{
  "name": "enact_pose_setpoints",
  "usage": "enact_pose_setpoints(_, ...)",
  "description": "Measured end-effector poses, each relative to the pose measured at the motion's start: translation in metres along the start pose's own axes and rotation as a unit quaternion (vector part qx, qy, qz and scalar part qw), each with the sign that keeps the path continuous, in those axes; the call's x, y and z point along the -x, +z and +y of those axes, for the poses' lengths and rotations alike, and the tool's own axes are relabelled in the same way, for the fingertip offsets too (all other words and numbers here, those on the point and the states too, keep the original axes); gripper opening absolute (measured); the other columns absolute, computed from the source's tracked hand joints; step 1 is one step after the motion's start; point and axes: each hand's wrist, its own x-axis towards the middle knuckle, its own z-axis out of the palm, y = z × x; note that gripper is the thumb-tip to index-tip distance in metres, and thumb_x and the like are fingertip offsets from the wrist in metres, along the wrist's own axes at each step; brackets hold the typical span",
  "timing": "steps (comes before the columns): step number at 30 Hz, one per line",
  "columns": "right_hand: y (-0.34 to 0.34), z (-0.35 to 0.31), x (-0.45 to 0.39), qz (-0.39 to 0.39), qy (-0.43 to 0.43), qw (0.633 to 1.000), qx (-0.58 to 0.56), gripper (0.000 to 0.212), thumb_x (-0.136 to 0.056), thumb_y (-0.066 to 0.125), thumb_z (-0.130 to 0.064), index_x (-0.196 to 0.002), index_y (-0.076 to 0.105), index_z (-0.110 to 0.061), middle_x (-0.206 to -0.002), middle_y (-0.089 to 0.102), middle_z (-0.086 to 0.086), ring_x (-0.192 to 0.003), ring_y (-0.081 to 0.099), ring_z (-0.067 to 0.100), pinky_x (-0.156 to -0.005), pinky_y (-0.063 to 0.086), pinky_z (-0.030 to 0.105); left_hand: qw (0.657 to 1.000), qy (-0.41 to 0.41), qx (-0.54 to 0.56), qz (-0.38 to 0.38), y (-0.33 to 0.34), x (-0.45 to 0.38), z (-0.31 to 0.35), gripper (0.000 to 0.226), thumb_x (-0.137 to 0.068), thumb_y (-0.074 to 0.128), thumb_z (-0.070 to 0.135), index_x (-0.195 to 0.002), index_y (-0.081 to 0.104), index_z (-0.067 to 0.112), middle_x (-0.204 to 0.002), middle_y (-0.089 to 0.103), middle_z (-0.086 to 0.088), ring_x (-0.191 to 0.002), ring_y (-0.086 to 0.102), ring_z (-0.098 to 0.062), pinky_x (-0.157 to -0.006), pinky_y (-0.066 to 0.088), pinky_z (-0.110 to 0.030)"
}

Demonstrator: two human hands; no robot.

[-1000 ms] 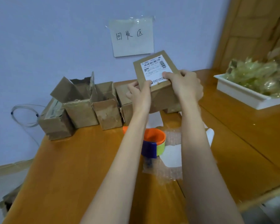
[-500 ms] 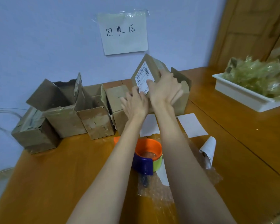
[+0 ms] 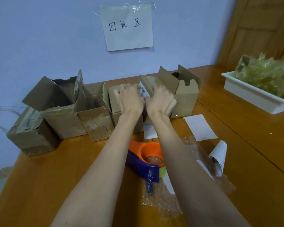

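The box [image 3: 150,84] stands in a row of cartons on the worktop [image 3: 56,177], its printed label [image 3: 143,92] facing the person and half covered by both hands. The right grip [image 3: 160,102] clasps the box's near right corner, fingers bent round the edge. The left grip [image 3: 129,99] lies against the box's left side with fingers stretched forward, clenching nothing.

Left of the box, a shut carton [image 3: 112,95] sits tight beside it; whether the two touch is hidden by the left grip. Right of the box, an open carton [image 3: 185,97] stands just beside it, flaps raised above the box's top edge. Behind the box a strip of wood runs to the wall.

In front of the box a paper slip [image 3: 149,131] pokes out from under its near edge, and past that lies a tape dispenser [image 3: 144,159] on bubble wrap [image 3: 170,203], between the forearms. Front-right of the box lie a flat slip [image 3: 200,126] and a curled one [image 3: 219,156]. Far right of the box, well apart across bare wood, a white tray [image 3: 252,97] sits at the worktop's edge.
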Motion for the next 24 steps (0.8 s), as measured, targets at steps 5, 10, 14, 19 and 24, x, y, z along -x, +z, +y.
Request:
enact_pose_setpoints(5, 0.016, 0.001, 0.007, -0.010, -0.034, 0.999, 0.018, 0.021, -0.099, 0.045, -0.019, -0.115, 0.060, -0.017, -0.113, 0.060, 0.003, -0.108, 0.057, 0.019, -0.091, 0.047, 0.034, 0.999, 0.028, 0.046, 0.005, 0.010, 0.000, -0.004, 0.044, -0.092, 0.040, 0.007, -0.112, 0.068, 0.034, -0.109, 0.068, 0.008, -0.113, 0.047, -0.020, -0.091, 0.025, -0.037)
enact_pose_setpoints(10, 0.026, 0.003, 0.011, -0.009, -0.060, 0.998, 0.029, 0.028, -0.101, 0.040, -0.017, -0.123, 0.057, -0.023, -0.121, 0.058, 0.001, -0.119, 0.049, 0.020, -0.097, 0.032, 0.033, 0.999, 0.035, 0.009, -0.018, 0.013, -0.002, -0.005, 0.042, -0.094, 0.039, 0.011, -0.104, 0.072, 0.035, -0.106, 0.065, 0.007, -0.111, 0.047, -0.023, -0.090, 0.025, -0.038)
enact_pose_setpoints(14, 0.026, 0.004, 0.018, -0.049, -0.095, 0.993, 0.044, 0.033, -0.097, 0.046, -0.024, -0.130, 0.051, -0.026, -0.130, 0.051, 0.000, -0.125, 0.041, 0.019, -0.099, 0.025, 0.033, 0.996, 0.024, -0.083, -0.021, 0.005, 0.004, -0.004, 0.035, -0.095, 0.040, 0.020, -0.100, 0.074, 0.027, -0.116, 0.057, 0.002, -0.114, 0.037, -0.023, -0.084, 0.019, -0.035)
enact_pose_setpoints(19, 0.017, 0.012, 0.021, -0.215, -0.161, 0.958, 0.097, 0.075, -0.096, 0.046, -0.026, -0.155, 0.002, -0.012, -0.162, 0.000, 0.008, -0.149, -0.007, 0.020, -0.119, -0.004, 0.039, 0.994, 0.012, -0.071, -0.085, -0.004, 0.007, -0.004, 0.035, -0.097, 0.038, 0.021, -0.112, 0.070, 0.025, -0.134, 0.043, 0.000, -0.124, 0.031, -0.025, -0.096, 0.020, -0.038)
enact_pose_setpoints(24, -0.001, 0.012, 0.021, -0.188, -0.176, 0.965, -0.040, 0.065, -0.094, 0.050, -0.017, -0.152, 0.020, -0.010, -0.161, 0.014, 0.009, -0.149, -0.004, 0.025, -0.118, -0.004, 0.045, 0.985, -0.026, 0.075, -0.151, -0.028, 0.019, 0.007, 0.041, -0.102, 0.031, 0.031, -0.129, 0.058, 0.016, -0.150, 0.034, -0.003, -0.137, 0.031, -0.021, -0.114, 0.017, -0.041)
